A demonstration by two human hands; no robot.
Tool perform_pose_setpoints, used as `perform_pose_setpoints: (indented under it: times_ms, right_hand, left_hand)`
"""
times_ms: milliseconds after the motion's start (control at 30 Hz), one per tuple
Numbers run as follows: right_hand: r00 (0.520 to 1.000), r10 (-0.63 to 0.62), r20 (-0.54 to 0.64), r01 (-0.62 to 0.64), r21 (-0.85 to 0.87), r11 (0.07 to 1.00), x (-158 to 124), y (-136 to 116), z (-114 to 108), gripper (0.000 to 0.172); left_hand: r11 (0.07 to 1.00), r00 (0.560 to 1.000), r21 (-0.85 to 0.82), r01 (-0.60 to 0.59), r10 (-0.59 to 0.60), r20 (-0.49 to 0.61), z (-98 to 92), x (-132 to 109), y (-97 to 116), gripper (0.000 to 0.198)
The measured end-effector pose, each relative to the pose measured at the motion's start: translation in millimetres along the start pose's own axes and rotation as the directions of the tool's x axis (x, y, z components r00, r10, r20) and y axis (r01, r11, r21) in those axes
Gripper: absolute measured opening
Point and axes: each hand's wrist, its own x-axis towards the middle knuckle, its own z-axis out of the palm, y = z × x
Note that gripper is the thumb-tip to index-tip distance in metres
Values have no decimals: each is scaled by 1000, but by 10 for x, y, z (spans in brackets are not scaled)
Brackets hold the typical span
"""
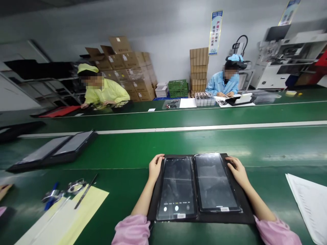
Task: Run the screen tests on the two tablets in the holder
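A black tray [204, 219] lies on the green belt in front of me, with two dark tablets side by side on it. The left tablet [176, 187] shows faint icons on its screen and the right tablet [216, 182] is dark. My left hand [155, 166] grips the tray's far left corner, fingers curled over the edge. On the far right corner, my right hand [237, 169] grips the tray the same way. Pink sleeves cover both my forearms near the bottom edge.
A second black tray [55, 149] with two tablets lies on the belt to the left. Yellow and white sheets [68, 217], tape rolls and pens are at lower left, white papers [310, 204] at right. Two people sit across the line; cardboard boxes [127, 68] stand behind.
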Motion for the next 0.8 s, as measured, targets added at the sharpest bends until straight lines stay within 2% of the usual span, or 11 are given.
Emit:
perform_pose_setpoints:
  times_ms: [133,433,633,800]
  right_hand:
    - [1000,-2,-5,2,1,1000,10,-3,-2,33]
    - [1000,10,18,-10,-6,1000,12,-1,-30,31]
    - [1000,6,11,-6,-5,1000,15,11,-32,33]
    - [1000,14,10,-14,-11,1000,21,50,-33,33]
  left_hand:
    - [999,999,33,-28,27,23,-3,-4,51,39]
    - [997,999,64,-49,48,19,18,6,45,44]
    - [993,996,110,-47,38,81,32,32,64,26]
    - [990,992,137,-46,29,122,41,55,58,24]
